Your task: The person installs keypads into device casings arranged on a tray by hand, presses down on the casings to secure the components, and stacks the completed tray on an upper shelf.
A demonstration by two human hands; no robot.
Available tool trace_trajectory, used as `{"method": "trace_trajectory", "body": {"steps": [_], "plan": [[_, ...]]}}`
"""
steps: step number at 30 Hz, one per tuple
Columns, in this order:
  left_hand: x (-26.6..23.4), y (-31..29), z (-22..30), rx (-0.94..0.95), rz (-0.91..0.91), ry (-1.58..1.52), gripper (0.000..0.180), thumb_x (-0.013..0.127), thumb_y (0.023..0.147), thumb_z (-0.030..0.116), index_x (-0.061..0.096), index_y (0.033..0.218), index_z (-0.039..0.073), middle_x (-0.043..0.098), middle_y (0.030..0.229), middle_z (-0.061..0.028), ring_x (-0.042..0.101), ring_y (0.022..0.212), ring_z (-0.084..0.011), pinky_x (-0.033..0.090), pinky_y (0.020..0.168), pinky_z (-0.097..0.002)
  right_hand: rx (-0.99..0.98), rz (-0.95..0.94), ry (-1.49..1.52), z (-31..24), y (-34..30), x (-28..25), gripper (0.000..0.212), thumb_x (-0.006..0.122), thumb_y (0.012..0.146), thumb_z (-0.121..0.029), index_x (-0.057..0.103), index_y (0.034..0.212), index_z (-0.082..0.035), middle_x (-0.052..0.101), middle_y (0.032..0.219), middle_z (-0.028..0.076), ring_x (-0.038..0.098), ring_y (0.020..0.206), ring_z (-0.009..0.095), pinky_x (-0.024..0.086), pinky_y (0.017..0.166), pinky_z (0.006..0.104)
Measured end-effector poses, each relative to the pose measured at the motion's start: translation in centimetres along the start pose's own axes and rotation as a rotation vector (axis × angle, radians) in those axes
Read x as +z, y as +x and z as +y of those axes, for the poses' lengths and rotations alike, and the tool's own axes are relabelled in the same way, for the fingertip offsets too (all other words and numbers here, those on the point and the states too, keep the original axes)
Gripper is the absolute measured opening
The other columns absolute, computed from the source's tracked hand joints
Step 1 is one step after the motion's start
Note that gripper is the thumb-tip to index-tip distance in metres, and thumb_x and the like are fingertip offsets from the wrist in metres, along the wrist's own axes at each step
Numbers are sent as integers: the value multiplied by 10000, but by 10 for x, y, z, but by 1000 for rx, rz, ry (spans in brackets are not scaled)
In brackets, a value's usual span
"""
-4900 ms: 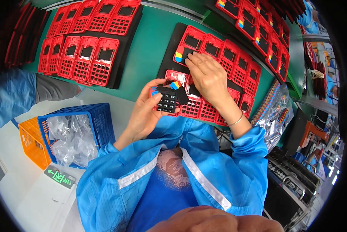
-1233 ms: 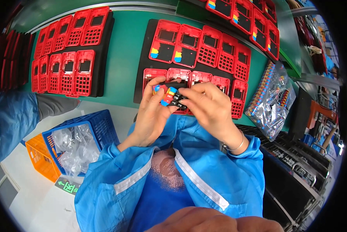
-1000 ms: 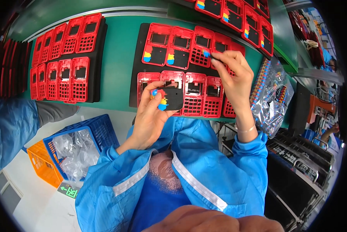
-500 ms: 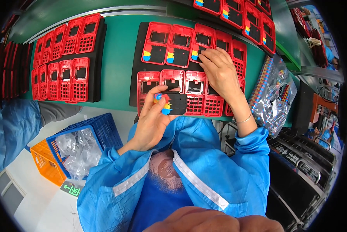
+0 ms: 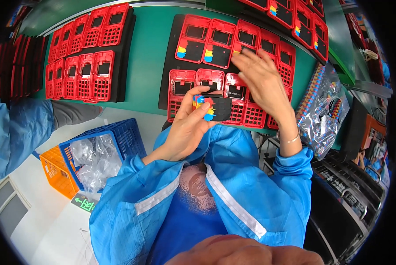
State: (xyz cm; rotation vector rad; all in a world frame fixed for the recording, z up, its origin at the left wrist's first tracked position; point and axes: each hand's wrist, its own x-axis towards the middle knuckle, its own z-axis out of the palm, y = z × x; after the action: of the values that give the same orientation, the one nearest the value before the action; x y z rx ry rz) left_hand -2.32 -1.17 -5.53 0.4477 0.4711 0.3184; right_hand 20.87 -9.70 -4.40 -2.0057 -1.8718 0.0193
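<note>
Left hand (image 5: 190, 128)'s right at the counter (image 5: 147, 53)'s near edge, gripping a stack of black keypads (image 5: 222, 109) thumb-on-top, and it's kinda blocking the front-row red shells (image 5: 235, 81) on the black tray (image 5: 173, 59). Clear bag of colourful parts (image 5: 320, 117) is slumped by the counter's right edge, and the right hand (image 5: 263, 78) hangs palm-down over the back row's third shell from the left (image 5: 247, 37), fingers bent, too blurry to tell if they're pinching anything. More red shells (image 5: 303, 24) crowd toward the far right corner.

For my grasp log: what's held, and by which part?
Left hand: keypads, by their coloured end. Right hand, blurred over a shell: cannot tell.
</note>
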Motion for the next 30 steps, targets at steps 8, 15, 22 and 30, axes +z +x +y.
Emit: {"method": "trace_trajectory", "body": {"steps": [8,15,22,30], "plan": [[-3,3,-6,8,1,1,364,434,1133,182,360,1484,125,527,1453,-174,578,1325,-295,488,1130,-547,219,-4,531,-49,-22,-18,345,832,812,-99,770,1144,-29,749,1057,152,741,940,305,597,801,366],[-2,2,-3,37,-28,-10,346,432,1122,125,357,1458,99,507,1448,-197,588,1310,-359,495,1139,-564,463,223,237,18,-24,-32,203,785,860,-79,783,1049,-5,748,931,149,733,818,286,573,732,356],[-2,0,-8,-13,-44,3,353,425,1115,104,347,1459,99,467,1503,-211,587,1313,-352,487,1144,-570,394,203,106,57,-24,-14,214,766,877,-79,773,1079,-7,732,943,151,718,825,317,569,751,384],[-4,3,-11,12,-17,30,368,441,1118,144,363,1476,111,465,1512,-258,565,1333,-422,468,1157,-586,170,343,-264,44,-22,-11,263,749,871,-61,750,1128,-8,730,1115,118,693,997,318,556,874,408]]}}
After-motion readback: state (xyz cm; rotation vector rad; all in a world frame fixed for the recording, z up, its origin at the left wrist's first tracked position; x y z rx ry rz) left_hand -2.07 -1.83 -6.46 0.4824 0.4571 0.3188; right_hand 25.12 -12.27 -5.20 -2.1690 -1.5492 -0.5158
